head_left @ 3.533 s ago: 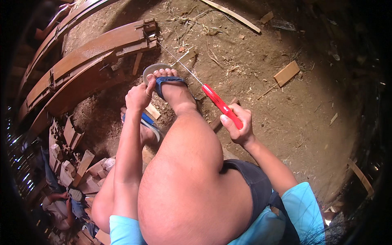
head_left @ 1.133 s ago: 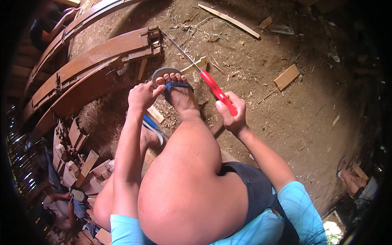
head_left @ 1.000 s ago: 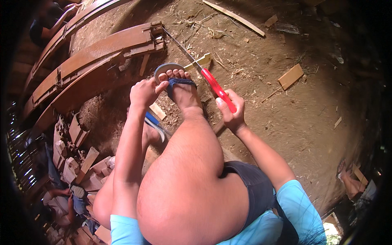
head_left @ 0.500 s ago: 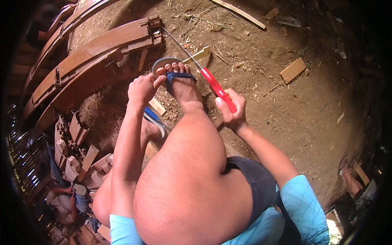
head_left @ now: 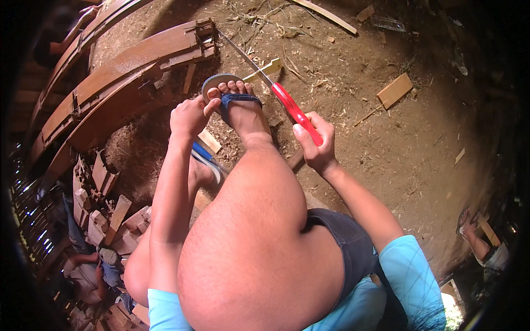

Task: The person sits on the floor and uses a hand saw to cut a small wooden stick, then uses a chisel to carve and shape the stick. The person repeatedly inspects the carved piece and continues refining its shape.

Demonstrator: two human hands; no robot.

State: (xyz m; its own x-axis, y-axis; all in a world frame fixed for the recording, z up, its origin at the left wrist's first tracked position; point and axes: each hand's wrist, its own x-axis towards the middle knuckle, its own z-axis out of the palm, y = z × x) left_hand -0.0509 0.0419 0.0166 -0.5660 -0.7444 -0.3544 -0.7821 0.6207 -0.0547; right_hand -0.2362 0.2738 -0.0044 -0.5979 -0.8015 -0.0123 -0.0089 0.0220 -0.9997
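The right hand [head_left: 317, 144] is clenched round the red handle of a saw [head_left: 264, 78]. The thin blade points toward 11 o'clock and its tip now touches the end of the curved wood [head_left: 138, 60]; a few seconds ago the tip lay short of it, so the saw has come forward to the wood. The left hand [head_left: 190, 115] rests by the toes of the foot [head_left: 243, 110] in a blue sandal. Its fingers look loose, maybe holding nothing. Wood scraps [head_left: 105, 209] lie at 8 o'clock.
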